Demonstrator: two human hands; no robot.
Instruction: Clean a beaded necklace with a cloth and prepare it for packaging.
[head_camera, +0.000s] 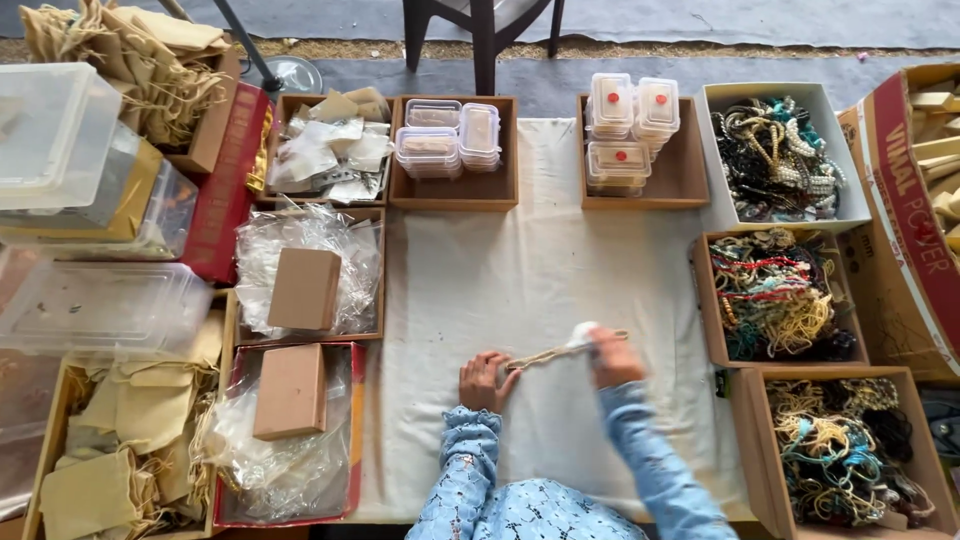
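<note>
While clear plastic tubs (95, 300) and heaps of tan drawstring pouches (120, 410) are crowding the far left, two brown cardboard boxes (290, 390) are lying on crinkled plastic bags in the trays just beside them. The white cloth (500, 270) is covering the middle of the table, and the person's two arms in light blue lace sleeves (470, 470) are reaching onto it. The left hand (484, 382) is pressing down on the cloth with curled fingers, pinning one end of a beige beaded strand (545, 356). The strand is stretching slightly upward to the right, lying just above the cloth between both hands. The right hand (612, 358) is closing around a small white wad (582, 338), gripping it against the strand's other end. Behind, wooden trays are holding stacked small clear containers (448, 138), some with red dots (625, 125). At the far right, open boxes are brimming with tangled multicoloured bead necklaces (775, 295), and a cardboard carton (910, 220) is leaning at the edge.
</note>
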